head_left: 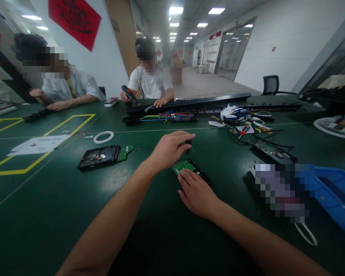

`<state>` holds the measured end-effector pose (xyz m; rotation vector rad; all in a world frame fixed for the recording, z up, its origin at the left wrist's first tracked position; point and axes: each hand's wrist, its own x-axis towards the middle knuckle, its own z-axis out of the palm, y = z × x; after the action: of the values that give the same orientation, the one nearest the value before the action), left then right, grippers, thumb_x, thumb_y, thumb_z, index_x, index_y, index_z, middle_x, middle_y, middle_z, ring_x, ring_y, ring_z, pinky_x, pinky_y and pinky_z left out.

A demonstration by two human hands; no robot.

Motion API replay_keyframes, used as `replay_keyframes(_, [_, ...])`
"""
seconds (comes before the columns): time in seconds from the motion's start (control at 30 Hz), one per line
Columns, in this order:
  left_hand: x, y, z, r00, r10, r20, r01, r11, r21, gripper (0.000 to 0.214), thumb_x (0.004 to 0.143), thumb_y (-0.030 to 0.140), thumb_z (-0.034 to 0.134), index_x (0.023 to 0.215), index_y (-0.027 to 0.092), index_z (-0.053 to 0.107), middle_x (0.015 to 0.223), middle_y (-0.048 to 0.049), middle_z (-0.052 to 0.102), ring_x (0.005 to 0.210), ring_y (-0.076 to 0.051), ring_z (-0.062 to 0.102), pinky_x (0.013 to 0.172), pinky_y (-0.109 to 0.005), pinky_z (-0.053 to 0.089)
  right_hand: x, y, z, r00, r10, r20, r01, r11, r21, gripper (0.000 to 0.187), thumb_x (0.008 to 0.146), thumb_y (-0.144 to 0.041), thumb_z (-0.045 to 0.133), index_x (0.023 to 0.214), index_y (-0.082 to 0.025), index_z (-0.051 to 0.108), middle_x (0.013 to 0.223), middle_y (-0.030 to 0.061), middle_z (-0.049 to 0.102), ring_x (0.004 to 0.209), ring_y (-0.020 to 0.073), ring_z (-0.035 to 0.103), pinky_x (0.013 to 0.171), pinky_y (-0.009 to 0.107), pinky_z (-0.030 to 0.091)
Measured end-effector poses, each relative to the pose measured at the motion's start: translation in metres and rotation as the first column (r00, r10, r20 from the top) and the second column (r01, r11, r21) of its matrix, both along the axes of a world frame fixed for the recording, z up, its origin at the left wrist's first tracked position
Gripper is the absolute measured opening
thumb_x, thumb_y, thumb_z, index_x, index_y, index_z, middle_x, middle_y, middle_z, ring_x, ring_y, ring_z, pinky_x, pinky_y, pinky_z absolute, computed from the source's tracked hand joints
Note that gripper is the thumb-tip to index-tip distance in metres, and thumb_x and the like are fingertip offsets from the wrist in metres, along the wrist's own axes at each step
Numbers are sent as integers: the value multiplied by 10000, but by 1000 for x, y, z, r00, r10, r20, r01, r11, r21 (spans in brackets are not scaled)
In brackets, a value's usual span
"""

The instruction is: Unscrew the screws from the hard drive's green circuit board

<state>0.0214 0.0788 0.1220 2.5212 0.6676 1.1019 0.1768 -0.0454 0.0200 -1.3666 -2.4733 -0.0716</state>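
Note:
A small hard drive (199, 173) with a green circuit board (184, 166) on top lies on the dark green table (60, 214) in front of me. My right hand (197, 193) rests on its near edge, fingers curled down onto the board. My left hand (169, 148) hovers just beyond the drive, fingers closed around a small dark tool (189, 145) held upright. Tiny screws (200, 146) lie scattered just past it.
A second drive (102, 156) lies open to the left beside a tape roll (103, 137). Two other people sit across the table; one holds an electric screwdriver (129, 94). Long black rails with coloured wires (186, 109), tools (244, 130), a blue tray (337, 197) on the right.

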Motion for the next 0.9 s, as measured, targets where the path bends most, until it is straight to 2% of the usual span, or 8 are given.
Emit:
replay_keyframes(0.1, [4,-1,-3,999,10,38,-8,998,-64,293,965,207,730,1257,222,743,1271,-70,770,1105,-217,745,984,-386,605,0,0,0,1000,-4,6,4,1000,0,487,1016,-301,560,1457,-94,573,1481,201,605,1403,342,553,1204,516,474])
replay_keyframes(0.2, [9,-3,-6,996,19,83,-10,994,-109,235,948,220,758,1182,219,745,1172,-53,793,1004,-191,755,939,-365,606,-1,1,0,1000,0,13,0,1000,-2,498,1017,-301,556,1455,-64,569,1489,220,595,1414,354,540,1211,524,465])
replay_keyframes(0.33, [15,-6,-8,989,12,146,14,984,-177,150,916,262,798,1022,201,710,1094,-52,789,968,-185,747,918,-362,607,-1,1,1,1000,-1,4,1,1000,-6,489,1013,-297,559,1453,-81,572,1481,217,605,1403,355,551,1199,537,477])
replay_keyframes(0.43, [17,-6,-11,975,1,222,58,965,-258,181,911,278,797,915,192,638,1051,-54,780,953,-184,746,869,-347,616,-1,0,2,1000,-1,9,1,1000,-3,492,1016,-299,556,1451,-70,573,1484,216,605,1406,357,549,1198,529,479])
replay_keyframes(0.57, [19,1,-21,959,-15,284,115,933,-340,168,936,243,749,1029,198,616,1087,-64,755,1002,-185,743,886,-350,615,-1,0,3,1000,0,16,0,1000,-5,492,1013,-296,562,1445,-63,581,1481,220,607,1408,361,547,1203,529,474])
replay_keyframes(0.67, [19,6,-27,940,26,341,122,905,-407,249,924,229,756,1108,188,592,1151,-91,721,1011,-190,745,873,-346,619,-1,0,4,1000,2,22,-2,1000,-11,498,1017,-303,560,1444,-48,582,1473,221,612,1404,361,548,1207,521,471])
replay_keyframes(0.77, [17,9,-27,944,29,330,100,924,-368,188,929,254,756,1050,166,642,1103,-89,717,998,-185,716,873,-341,609,-1,0,2,1000,6,21,-5,1000,-8,496,1021,-300,554,1446,-47,582,1469,220,614,1408,360,545,1211,518,467])
replay_keyframes(0.9, [10,10,-19,963,-15,269,104,941,-322,139,983,224,668,1101,180,729,1099,-75,745,984,-170,690,875,-329,596,0,0,0,1000,8,16,-8,1000,-4,488,1022,-301,551,1449,-68,584,1487,212,602,1420,357,536,1219,521,455])
